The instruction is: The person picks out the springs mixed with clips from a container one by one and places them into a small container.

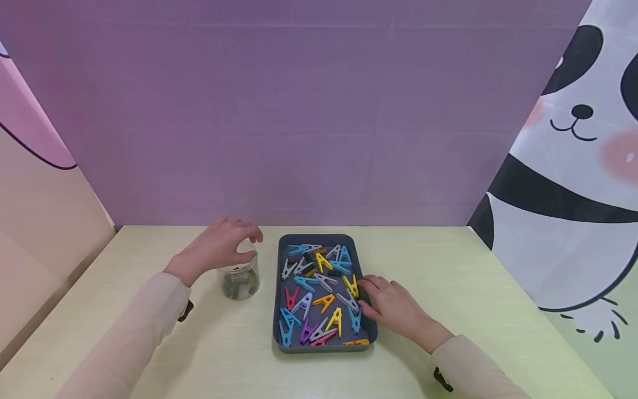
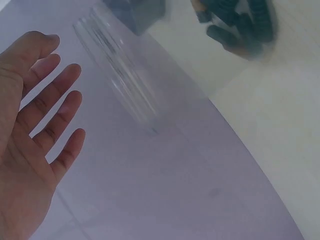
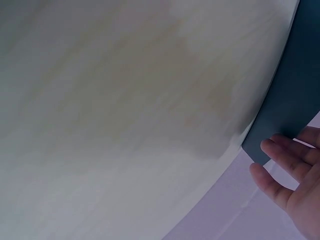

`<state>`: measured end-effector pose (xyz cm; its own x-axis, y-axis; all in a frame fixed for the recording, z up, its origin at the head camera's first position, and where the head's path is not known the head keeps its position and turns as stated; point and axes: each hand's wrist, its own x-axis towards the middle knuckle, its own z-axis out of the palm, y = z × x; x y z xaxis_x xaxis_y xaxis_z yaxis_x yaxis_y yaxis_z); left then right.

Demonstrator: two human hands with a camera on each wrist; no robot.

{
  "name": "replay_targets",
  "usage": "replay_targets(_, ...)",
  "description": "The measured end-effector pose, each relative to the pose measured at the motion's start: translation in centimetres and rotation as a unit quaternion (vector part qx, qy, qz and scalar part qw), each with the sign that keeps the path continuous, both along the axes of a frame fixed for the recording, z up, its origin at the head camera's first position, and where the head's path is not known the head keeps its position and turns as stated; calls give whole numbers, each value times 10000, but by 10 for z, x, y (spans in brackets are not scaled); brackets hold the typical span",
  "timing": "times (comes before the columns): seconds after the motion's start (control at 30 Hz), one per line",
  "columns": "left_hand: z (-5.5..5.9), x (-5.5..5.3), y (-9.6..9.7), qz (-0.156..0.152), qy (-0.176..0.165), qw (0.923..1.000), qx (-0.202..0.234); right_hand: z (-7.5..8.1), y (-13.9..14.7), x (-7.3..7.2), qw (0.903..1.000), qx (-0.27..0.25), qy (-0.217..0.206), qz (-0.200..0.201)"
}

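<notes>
My left hand (image 1: 222,247) hovers at the mouth of a clear jar (image 1: 240,281), its fingers loosely bent and nothing between them. In the left wrist view the fingers stand apart from the jar's clear rim (image 2: 125,75). Dark green ribbed pieces (image 2: 242,25) lie at the jar's bottom. My right hand (image 1: 394,305) is at the right edge of a dark grey tray (image 1: 369,321), fingers relaxed over its rim. Seen from the right wrist, the fingertips lie against the tray's outer wall (image 3: 285,100). Colourful plastic clothespins (image 1: 325,303) are spread inside the tray.
Several small ribbed dark pieces (image 1: 334,273) and brown ones lie among the clothespins. The jar stands left of the tray on a pale wooden table (image 1: 423,260). A purple cloth backdrop (image 1: 299,122) rises behind the table, with a panda-printed sheet (image 1: 573,183) at the right.
</notes>
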<state>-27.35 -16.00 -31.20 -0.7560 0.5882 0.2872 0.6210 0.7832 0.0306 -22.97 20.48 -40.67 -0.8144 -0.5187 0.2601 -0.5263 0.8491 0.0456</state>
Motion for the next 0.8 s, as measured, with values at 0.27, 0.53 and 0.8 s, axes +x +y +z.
replay_targets(0.27,-3,2,23,-204,31,9998,-48,0,-1,-1,10000,40,-42,-17)
replay_targets(0.53,-13,2,49,-298,17,9990,-330,1,-1,-1,10000,11,-65,-34)
replay_targets(0.8,-30,-4,70,-505,-15,9976,-465,1,-1,0,10000,-18,-27,-24)
